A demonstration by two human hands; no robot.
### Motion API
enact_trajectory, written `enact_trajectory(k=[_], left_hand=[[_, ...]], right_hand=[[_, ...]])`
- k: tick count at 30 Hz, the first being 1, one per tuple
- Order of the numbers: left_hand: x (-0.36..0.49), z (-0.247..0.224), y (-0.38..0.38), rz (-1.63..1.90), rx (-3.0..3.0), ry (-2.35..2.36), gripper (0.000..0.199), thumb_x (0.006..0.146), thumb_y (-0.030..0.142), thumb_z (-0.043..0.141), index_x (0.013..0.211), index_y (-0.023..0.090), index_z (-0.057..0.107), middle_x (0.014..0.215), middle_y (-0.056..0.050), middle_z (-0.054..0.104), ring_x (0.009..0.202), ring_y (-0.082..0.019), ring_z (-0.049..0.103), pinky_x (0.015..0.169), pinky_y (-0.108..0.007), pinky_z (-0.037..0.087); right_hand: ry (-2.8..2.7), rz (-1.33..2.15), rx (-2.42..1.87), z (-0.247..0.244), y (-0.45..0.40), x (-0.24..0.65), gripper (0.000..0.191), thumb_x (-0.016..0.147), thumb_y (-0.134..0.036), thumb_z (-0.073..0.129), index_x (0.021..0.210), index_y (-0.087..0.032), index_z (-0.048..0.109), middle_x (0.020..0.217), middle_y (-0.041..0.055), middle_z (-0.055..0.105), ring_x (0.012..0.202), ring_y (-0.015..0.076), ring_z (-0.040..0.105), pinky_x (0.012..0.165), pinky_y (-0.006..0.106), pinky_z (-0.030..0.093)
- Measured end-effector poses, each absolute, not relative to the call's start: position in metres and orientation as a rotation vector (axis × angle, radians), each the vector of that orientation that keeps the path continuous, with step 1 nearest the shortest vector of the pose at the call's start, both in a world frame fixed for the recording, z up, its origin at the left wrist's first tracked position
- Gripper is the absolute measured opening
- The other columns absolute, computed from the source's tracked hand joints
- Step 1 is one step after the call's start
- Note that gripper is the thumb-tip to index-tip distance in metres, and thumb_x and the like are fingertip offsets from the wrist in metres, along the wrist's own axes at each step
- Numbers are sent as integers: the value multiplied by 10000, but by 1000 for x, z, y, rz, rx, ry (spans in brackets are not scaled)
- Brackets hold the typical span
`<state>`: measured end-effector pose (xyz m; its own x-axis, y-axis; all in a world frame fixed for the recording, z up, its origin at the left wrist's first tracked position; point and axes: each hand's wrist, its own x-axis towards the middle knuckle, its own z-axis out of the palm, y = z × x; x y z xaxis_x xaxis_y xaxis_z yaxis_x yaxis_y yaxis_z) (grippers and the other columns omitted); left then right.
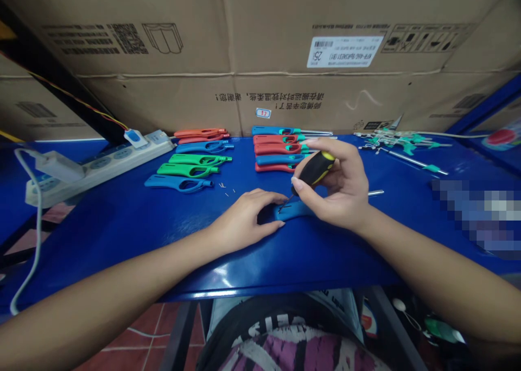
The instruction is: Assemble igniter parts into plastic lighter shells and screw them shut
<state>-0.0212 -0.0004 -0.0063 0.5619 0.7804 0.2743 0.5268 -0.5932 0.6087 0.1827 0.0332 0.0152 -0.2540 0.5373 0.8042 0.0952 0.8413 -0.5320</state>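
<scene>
A blue long-necked lighter [296,210] lies on the table in front of me, its metal tube poking out to the right beyond my hand. My left hand [240,219] pinches the left end of its handle between thumb and fingers. In my right hand [345,189] is a black and yellow screwdriver [312,174], tilted, with its tip down at the handle's left end. Whether a screw sits under the tip I cannot make out. Part of the lighter is hidden behind my right hand. Several tiny screws [222,185] are scattered left of it.
Tubeless lighter casings [179,170] in orange, blue and green lie left. Red and blue lighters with tubes [277,148] are stacked behind my hands. Loose tubes and green parts [411,145] lie right. A white power strip [106,164] stands left; a cardboard wall [163,99] closes the back.
</scene>
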Motion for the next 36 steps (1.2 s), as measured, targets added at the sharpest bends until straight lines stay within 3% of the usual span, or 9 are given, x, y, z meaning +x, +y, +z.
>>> enact_trajectory(k=[16,22,28,36], left_hand=[[-21,-7,0,728,2351,1043,368,872,240,735,1217,184,620,1199,-86,718,1121,-244,659,1004,-417,509],[-22,-8,0,742,2347,1038,364,870,241,729,1215,198,624,1191,-84,720,1113,-253,661,996,-428,514],[-22,-10,1,747,2356,1033,368,874,260,729,1220,196,623,1192,-88,718,1117,-259,659,998,-428,512],[-22,-8,1,742,2363,1035,365,871,254,734,1211,171,628,1182,-91,721,1103,-254,659,995,-417,508]], right_hand=[[-1810,431,-425,16,34,182,570,821,-133,708,1336,-314,543,1139,47,650,776,148,686,563,236,614],[-1819,408,-435,15,34,183,589,805,-152,726,1335,-323,534,1182,49,639,776,155,690,560,254,620],[-1841,378,-414,14,34,183,584,817,-158,710,1344,-315,512,1020,30,678,771,184,703,553,285,625],[-1861,397,-419,13,32,185,567,833,-162,698,1342,-311,499,977,36,687,757,190,711,558,282,620]])
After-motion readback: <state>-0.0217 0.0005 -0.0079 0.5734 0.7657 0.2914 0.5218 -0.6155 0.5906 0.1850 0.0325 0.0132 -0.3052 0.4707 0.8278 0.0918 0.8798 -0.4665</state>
